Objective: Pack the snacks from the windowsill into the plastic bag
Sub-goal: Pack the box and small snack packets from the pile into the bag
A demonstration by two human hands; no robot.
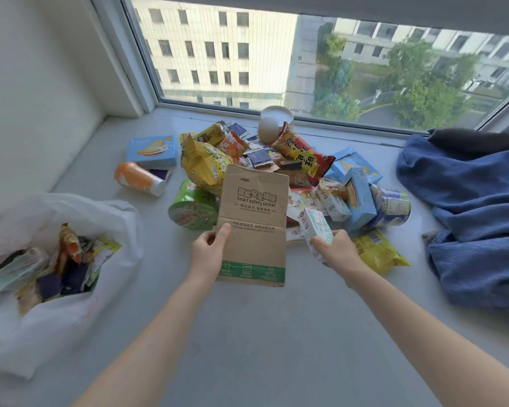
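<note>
The left hand (209, 254) grips the left edge of a flat brown paper package (253, 224) printed "Smart safety socket", thumb on its front face and fingers behind. It holds the package upright in the middle of the frame, in front of the heap of snacks (262, 163). The right hand (335, 248), just right of the package, is curled round a small white and green carton (318, 227), which is tilted and sits at the near edge of the heap.

The snacks lie piled on the windowsill (276, 333), in the centre of the frame below the window. They include a yellow bag (204, 165), a red packet (303, 155), a green noodle bowl (193, 207) on its side, several light blue boxes and a yellow packet (379, 254) at the lower right of the pile. An orange cup (138, 179) lies on its side to the left of the heap, next to another blue box (152, 150).

The white plastic bag (41, 333) sits open at the left of the frame, well apart from the heap, with assorted packets already inside. A blue cloth (467, 215) is bunched at the right edge.
</note>
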